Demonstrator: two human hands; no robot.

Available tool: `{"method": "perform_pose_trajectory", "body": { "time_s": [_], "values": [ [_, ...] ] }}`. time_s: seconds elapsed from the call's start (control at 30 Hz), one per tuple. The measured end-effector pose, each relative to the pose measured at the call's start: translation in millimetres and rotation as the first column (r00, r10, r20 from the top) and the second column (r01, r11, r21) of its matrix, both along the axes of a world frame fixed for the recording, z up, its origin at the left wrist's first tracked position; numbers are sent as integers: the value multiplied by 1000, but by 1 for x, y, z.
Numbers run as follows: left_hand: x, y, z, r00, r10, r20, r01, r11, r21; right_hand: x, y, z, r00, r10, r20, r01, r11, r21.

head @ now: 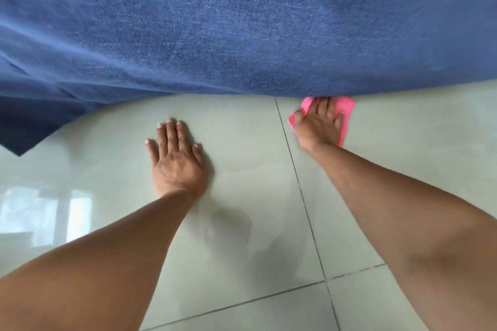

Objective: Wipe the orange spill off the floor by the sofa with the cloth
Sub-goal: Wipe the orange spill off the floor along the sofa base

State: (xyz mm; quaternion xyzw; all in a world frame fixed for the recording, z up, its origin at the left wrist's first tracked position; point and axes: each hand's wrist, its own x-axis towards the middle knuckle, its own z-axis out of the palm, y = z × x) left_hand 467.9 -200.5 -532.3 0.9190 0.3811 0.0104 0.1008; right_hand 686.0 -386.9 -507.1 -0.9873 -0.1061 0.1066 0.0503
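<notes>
A pink cloth [345, 110] lies flat on the pale tiled floor [242, 142], right at the lower edge of the blue sofa [242, 27]. My right hand [317, 122] presses down on the cloth with fingers spread, its fingertips reaching the sofa's edge. My left hand [176, 154] rests flat on the bare tile to the left, fingers apart, holding nothing. No orange spill shows anywhere; the area under the cloth and hand is hidden.
The sofa's blue fabric fills the whole upper half and hangs lower at the left [32, 121]. Dark grout lines [301, 191] cross the glossy tiles. A bright window reflection [45, 212] shines on the floor at left.
</notes>
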Motion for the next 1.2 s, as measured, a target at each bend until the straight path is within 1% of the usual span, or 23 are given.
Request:
{"method": "perform_pose_trajectory", "body": {
  "time_s": [0.07, 0.1, 0.2, 0.27, 0.3, 0.33, 0.37, 0.43, 0.47, 0.53, 0.57, 0.6, 0.67, 0.73, 0.83, 0.9, 0.93, 0.97, 1.0, 1.03, 1.1, 1.13, 1.2],
  "values": [
    [1, 1, 1, 1000, 1, 7, -1, 1000, -12, -48, 47, -3, 968, 246, 43, -246, 969, -4],
    [0, 1, 3, 1000, 2, 12, -2, 1000, -31, -77, 62, -3, 914, 402, 52, -401, 916, -20],
    [-6, 9, 12, 997, -24, 79, 33, 994, -108, -146, 47, -5, 629, 777, 19, -777, 629, -30],
    [-21, 23, 18, 995, -68, 79, 74, 994, -78, -136, 6, -1, 425, 905, -8, -905, 425, -18],
    [-31, 33, 20, 996, -77, 51, 79, 996, -31, -119, -15, 1, 412, 911, -13, -910, 412, -40],
    [-43, 46, 20, 998, -62, 22, 62, 998, 9, -98, -32, 3, 481, 877, -6, -875, 479, -67],
    [-57, 61, 21, 1000, -21, -1, 21, 999, 32, -75, -44, 5, 613, 790, 8, -787, 611, -87],
    [-84, 87, 19, 995, 94, -37, -92, 995, 45, -38, -45, 6, 883, 469, 5, -466, 880, -92],
    [-96, 96, 17, 988, 145, -55, -142, 989, 47, -30, -33, 5, 950, 311, 1, -310, 948, -78],
    [-108, 104, 12, 977, 205, -66, -203, 979, 28, -28, 12, 1, 993, 117, 5, -117, 992, -43],
    [-109, 104, 10, 974, 219, -60, -218, 976, 19, -34, 38, 0, 996, 87, 7, -86, 996, -30],
    [-109, 103, 7, 973, 228, -49, -227, 974, 17, -46, 66, -1, 994, 110, 14, -110, 994, -17],
    [-109, 103, 5, 972, 233, -35, -232, 972, 29, -82, 117, -2, 963, 266, 36, -266, 964, 1],
    [-111, 104, 5, 972, 236, -24, -235, 972, 24, -134, 155, -3, 875, 480, 58, -481, 877, 1],
    [-113, 106, 5, 972, 234, -2, -234, 972, -6, -200, 162, -5, 643, 765, 20, -765, 643, -10],
    [-112, 106, 6, 972, 234, 3, -234, 972, -11, -202, 129, -7, 418, 909, -2, -909, 417, -19],
    [-112, 105, 6, 972, 236, 3, -236, 972, -12, -191, 108, -6, 337, 941, 4, -941, 337, -20],
    [-112, 105, 6, 972, 236, 3, -236, 972, -10, -174, 87, -5, 318, 948, 18, -948, 318, -27],
    [-112, 105, 5, 972, 235, 1, -235, 972, -7, -152, 70, -5, 366, 929, 44, -929, 368, -44],
    [-111, 104, 5, 971, 238, -2, -238, 971, -4, -129, 59, -5, 474, 878, 61, -877, 477, -59],
    [-110, 104, 4, 968, 250, -9, -250, 968, 4, -91, 61, -3, 743, 667, 57, -662, 745, -79],
    [-110, 104, 3, 967, 255, -9, -255, 967, 8, -79, 75, -3, 830, 554, 63, -549, 832, -76],
    [-109, 105, 2, 967, 256, -8, -255, 967, 12, -73, 118, -4, 906, 414, 81, -412, 910, -46]
  ]
}}
